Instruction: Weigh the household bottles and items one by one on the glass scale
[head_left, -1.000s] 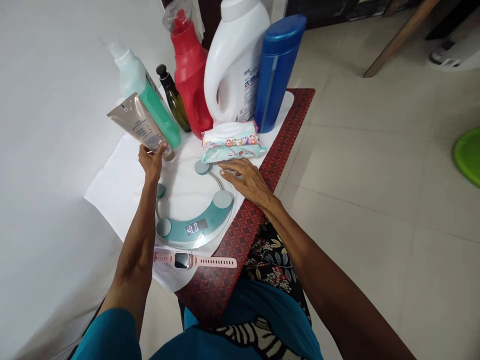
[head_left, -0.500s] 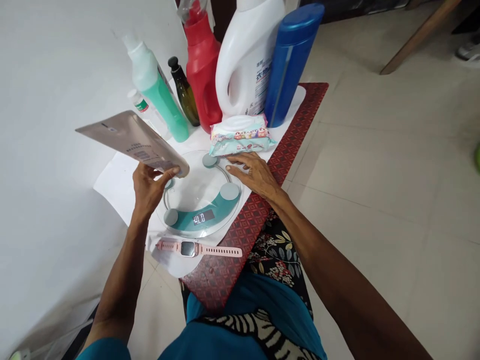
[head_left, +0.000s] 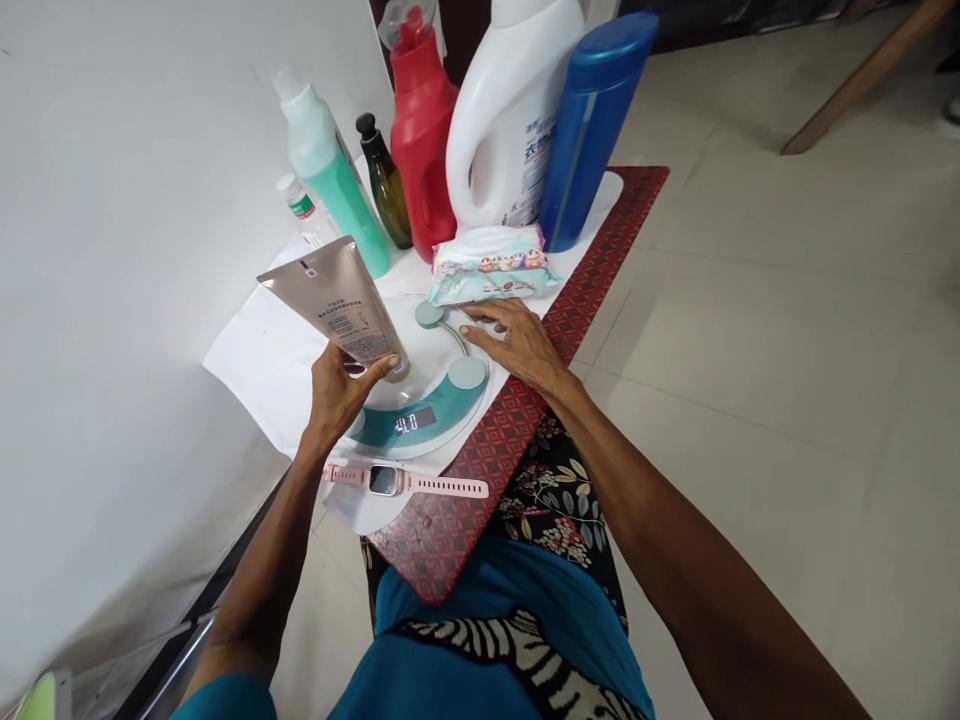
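Well, our left hand (head_left: pixel 336 394) pinches the tube (head_left: pixel 349 305) above the scale (head_left: pixel 450 405); we should grip evenly, without squeezing, our right hand (head_left: pixel 521 342) loosely spread at the scale's edge.

The white jug (head_left: pixel 517 90) shows 衣物; the scale's (head_left: pixel 431 375) lit digits and the tube's (head_left: pixel 341 300) small print are unclear.

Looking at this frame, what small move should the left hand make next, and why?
Probably ease the beige tube down onto the glass scale: the left hand grips it tilted near its lower end, which appears over the scale, and the display shows lit digits. Contact can't be told.
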